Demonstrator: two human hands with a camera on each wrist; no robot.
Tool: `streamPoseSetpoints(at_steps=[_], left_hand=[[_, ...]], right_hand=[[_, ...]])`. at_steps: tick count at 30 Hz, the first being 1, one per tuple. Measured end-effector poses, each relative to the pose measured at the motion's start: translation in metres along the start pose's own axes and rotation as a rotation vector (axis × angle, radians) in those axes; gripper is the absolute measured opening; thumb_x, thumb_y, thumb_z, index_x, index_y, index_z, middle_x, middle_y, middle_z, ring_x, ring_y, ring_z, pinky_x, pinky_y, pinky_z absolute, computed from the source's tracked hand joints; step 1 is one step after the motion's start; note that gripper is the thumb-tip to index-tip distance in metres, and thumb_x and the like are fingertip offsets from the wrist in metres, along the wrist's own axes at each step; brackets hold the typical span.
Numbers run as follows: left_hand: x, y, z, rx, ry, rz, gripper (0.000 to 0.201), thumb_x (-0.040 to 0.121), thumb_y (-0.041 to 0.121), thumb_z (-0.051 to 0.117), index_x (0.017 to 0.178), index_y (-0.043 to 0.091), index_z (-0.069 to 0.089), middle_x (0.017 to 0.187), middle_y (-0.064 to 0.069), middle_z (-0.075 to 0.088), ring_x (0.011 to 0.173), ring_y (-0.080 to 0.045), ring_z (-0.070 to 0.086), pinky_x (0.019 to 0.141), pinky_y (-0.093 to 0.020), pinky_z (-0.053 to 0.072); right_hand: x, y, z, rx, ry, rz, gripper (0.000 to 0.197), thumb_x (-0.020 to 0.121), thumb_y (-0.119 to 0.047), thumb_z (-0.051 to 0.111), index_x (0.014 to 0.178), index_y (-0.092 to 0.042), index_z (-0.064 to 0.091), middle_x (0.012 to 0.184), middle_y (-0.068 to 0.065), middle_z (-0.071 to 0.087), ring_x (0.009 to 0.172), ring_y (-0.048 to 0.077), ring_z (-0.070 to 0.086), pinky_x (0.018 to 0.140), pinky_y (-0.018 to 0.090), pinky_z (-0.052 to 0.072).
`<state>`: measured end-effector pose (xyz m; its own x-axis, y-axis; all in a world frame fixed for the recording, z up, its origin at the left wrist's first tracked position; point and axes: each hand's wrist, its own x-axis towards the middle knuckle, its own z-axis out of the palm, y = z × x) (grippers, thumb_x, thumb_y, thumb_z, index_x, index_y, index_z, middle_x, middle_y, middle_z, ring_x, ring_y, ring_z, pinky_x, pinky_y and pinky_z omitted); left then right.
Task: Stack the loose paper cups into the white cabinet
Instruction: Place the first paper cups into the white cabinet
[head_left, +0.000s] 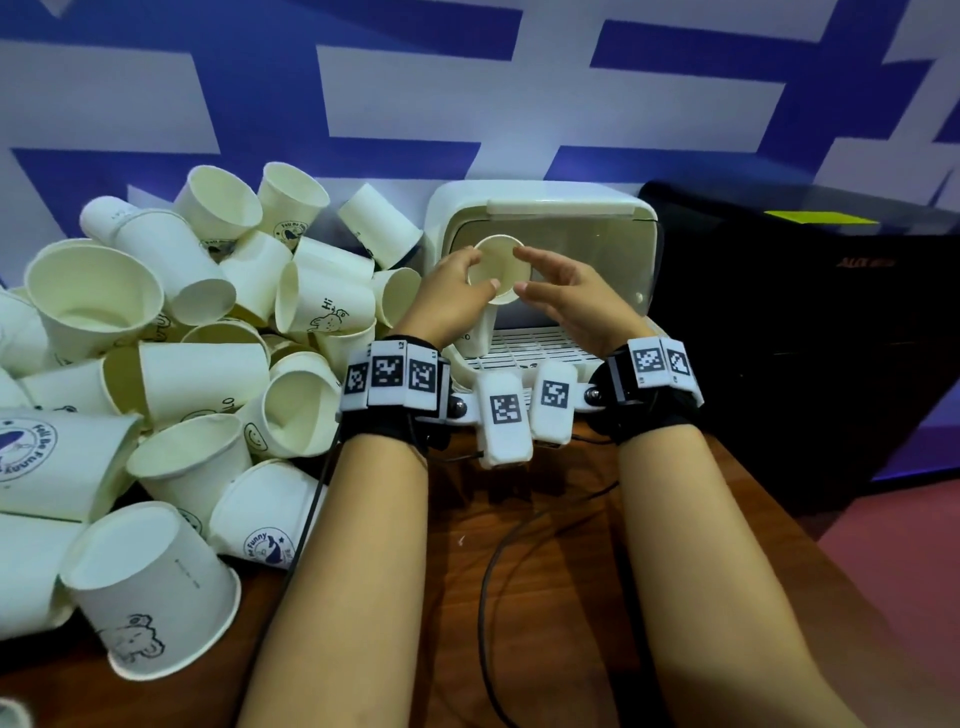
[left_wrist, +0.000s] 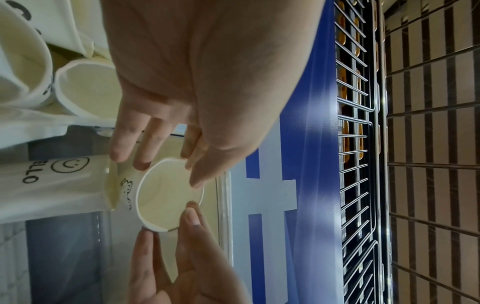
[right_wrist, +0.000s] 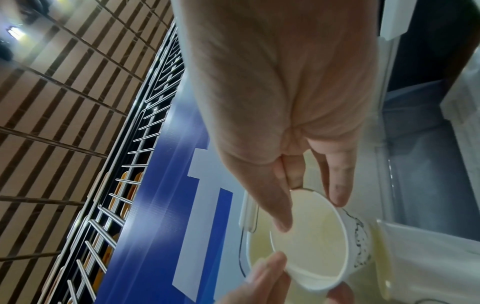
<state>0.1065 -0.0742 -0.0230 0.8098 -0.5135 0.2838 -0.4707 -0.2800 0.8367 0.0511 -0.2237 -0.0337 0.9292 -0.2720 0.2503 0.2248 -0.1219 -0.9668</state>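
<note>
A cream paper cup (head_left: 501, 270) sits mouth-up in the top of a cup printed "HELLO" (head_left: 480, 332), which stands on the wire rack (head_left: 545, 345) inside the open white cabinet (head_left: 540, 195). My left hand (head_left: 481, 268) pinches the top cup's rim from the left, and my right hand (head_left: 521, 269) holds the rim from the right. The left wrist view shows the cup (left_wrist: 168, 197) nested in the HELLO cup (left_wrist: 52, 189), with my left hand (left_wrist: 168, 175) above and my right hand (left_wrist: 168, 221) below. In the right wrist view my right hand (right_wrist: 310, 214) brackets the cup (right_wrist: 311, 251).
A big heap of loose paper cups (head_left: 208, 338) covers the left of the wooden table (head_left: 545, 597) and leans against the cabinet's left side. A black box (head_left: 805, 312) stands to the right of the cabinet. Black cables (head_left: 488, 571) run between my forearms.
</note>
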Motion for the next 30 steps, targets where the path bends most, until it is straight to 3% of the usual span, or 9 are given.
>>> streamPoseSetpoints(at_steps=[3, 7, 10, 12, 15, 19, 22, 25, 30], left_hand=[[0.000, -0.001, 0.000, 0.034, -0.017, -0.018, 0.054, 0.097, 0.025, 0.052, 0.147, 0.017, 0.033, 0.154, -0.006, 0.032, 0.138, -0.024, 0.035, 0.113, -0.043, 0.033], [0.002, -0.003, 0.001, 0.106, -0.062, -0.034, 0.059, 0.099, 0.027, 0.049, 0.151, 0.016, 0.025, 0.161, -0.002, 0.011, 0.146, -0.020, 0.019, 0.118, -0.036, 0.021], [0.002, -0.003, 0.003, 0.152, -0.082, -0.050, 0.060, 0.099, 0.029, 0.048, 0.152, 0.016, 0.021, 0.161, -0.002, 0.008, 0.146, -0.021, 0.019, 0.117, -0.034, 0.021], [0.002, -0.003, 0.004, 0.152, -0.082, -0.066, 0.060, 0.099, 0.029, 0.047, 0.152, 0.016, 0.022, 0.160, -0.004, 0.014, 0.144, -0.023, 0.024, 0.115, -0.033, 0.025], [0.002, -0.003, 0.005, 0.126, -0.076, -0.095, 0.059, 0.099, 0.031, 0.047, 0.150, 0.014, 0.025, 0.151, -0.011, 0.036, 0.133, -0.026, 0.041, 0.110, -0.036, 0.035], [0.000, -0.001, 0.006, 0.112, -0.096, -0.136, 0.058, 0.100, 0.033, 0.044, 0.150, 0.012, 0.024, 0.147, -0.012, 0.041, 0.130, -0.025, 0.044, 0.107, -0.034, 0.037], [-0.003, -0.003, 0.007, 0.143, -0.136, -0.152, 0.048, 0.101, 0.032, 0.042, 0.142, 0.008, 0.039, 0.142, -0.013, 0.047, 0.122, -0.024, 0.048, 0.096, -0.029, 0.037], [-0.005, -0.004, 0.008, 0.128, -0.175, -0.158, 0.038, 0.100, 0.032, 0.044, 0.127, 0.008, 0.056, 0.129, -0.011, 0.058, 0.114, -0.023, 0.053, 0.090, -0.029, 0.038], [-0.001, -0.007, 0.009, 0.127, -0.169, -0.173, 0.036, 0.100, 0.032, 0.044, 0.123, 0.009, 0.058, 0.123, -0.011, 0.060, 0.102, -0.020, 0.053, 0.086, -0.030, 0.039]], right_hand=[[0.001, 0.003, 0.003, 0.005, 0.007, 0.016, 0.052, 0.092, 0.007, 0.055, 0.142, -0.001, 0.041, 0.147, 0.010, 0.043, 0.113, 0.008, 0.054, 0.089, 0.015, 0.050], [0.003, 0.005, 0.006, 0.023, 0.006, 0.046, 0.050, 0.094, 0.008, 0.051, 0.142, 0.002, 0.039, 0.138, 0.008, 0.047, 0.103, 0.002, 0.055, 0.090, 0.018, 0.049], [0.005, 0.007, 0.006, -0.001, -0.007, 0.079, 0.050, 0.094, 0.004, 0.053, 0.143, 0.000, 0.039, 0.145, 0.009, 0.042, 0.130, 0.016, 0.046, 0.096, 0.024, 0.047], [0.006, 0.007, 0.006, 0.006, 0.010, 0.091, 0.050, 0.094, 0.002, 0.053, 0.142, 0.000, 0.039, 0.147, 0.016, 0.040, 0.130, 0.022, 0.047, 0.093, 0.024, 0.048], [0.007, 0.007, 0.008, 0.000, 0.053, 0.111, 0.049, 0.095, -0.001, 0.054, 0.141, 0.003, 0.038, 0.138, 0.018, 0.046, 0.104, 0.017, 0.057, 0.083, 0.022, 0.050], [0.009, 0.007, 0.008, -0.010, 0.044, 0.163, 0.033, 0.096, -0.003, 0.053, 0.127, 0.005, 0.048, 0.113, 0.011, 0.058, 0.088, 0.013, 0.059, 0.077, 0.019, 0.049], [0.008, 0.011, 0.008, -0.007, 0.008, 0.196, 0.014, 0.098, -0.003, 0.050, 0.106, 0.005, 0.059, 0.093, 0.008, 0.063, 0.085, 0.013, 0.061, 0.089, 0.026, 0.050], [0.008, 0.014, 0.009, -0.010, 0.002, 0.190, 0.028, 0.097, -0.002, 0.051, 0.116, 0.018, 0.054, 0.095, 0.012, 0.063, 0.090, 0.017, 0.061, 0.103, 0.033, 0.044], [0.012, 0.016, 0.008, 0.016, -0.006, 0.220, 0.022, 0.097, -0.004, 0.052, 0.107, 0.015, 0.058, 0.095, 0.013, 0.064, 0.089, 0.017, 0.062, 0.100, 0.030, 0.046]])
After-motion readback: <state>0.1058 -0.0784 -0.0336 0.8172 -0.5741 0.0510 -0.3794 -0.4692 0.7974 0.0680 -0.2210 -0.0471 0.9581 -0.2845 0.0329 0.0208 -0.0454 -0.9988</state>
